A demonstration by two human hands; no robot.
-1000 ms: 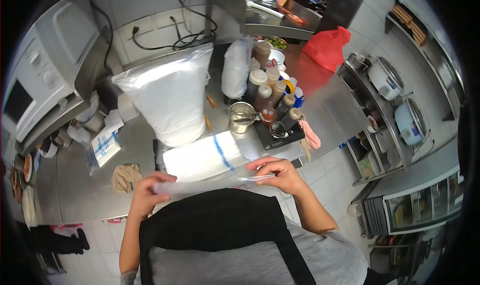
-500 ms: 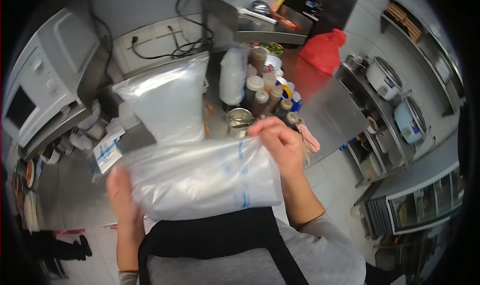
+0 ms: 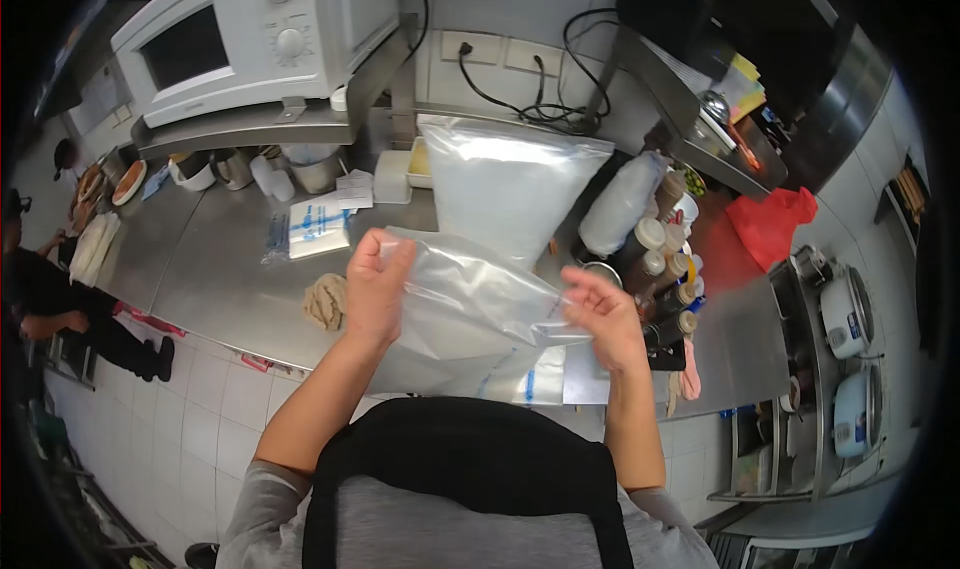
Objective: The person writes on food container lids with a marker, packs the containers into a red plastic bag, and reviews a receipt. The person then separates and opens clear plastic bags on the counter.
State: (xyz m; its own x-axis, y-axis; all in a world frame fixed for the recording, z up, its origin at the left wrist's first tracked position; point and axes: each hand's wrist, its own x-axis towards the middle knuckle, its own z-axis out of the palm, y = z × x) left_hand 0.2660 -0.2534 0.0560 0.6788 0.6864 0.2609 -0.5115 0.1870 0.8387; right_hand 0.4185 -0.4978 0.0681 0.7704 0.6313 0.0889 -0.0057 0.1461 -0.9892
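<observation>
A clear plastic bag (image 3: 470, 289) with blue print is spread between my two hands above the steel counter (image 3: 220, 299). My left hand (image 3: 378, 279) pinches its upper left corner between thumb and fingers. At the bag's right edge is my right hand (image 3: 605, 319), its fingers curled and slightly blurred on the plastic. More blue-printed plastic shows under the bag's lower right part. Behind it stands a large filled clear bag (image 3: 500, 189). A crumpled beige cloth (image 3: 326, 301) lies left of my left hand.
A white microwave (image 3: 230, 44) sits on a shelf at the upper left. Bottles (image 3: 655, 269) crowd the counter at right, near a red bag (image 3: 770, 224). A printed packet (image 3: 320, 226) lies at the back left. Another person (image 3: 80, 299) stands at far left.
The view has swung left. The bag, earlier a flatter, more compact bundle between my hands, now hangs looser and wider, with my left hand gripping its upper corner.
</observation>
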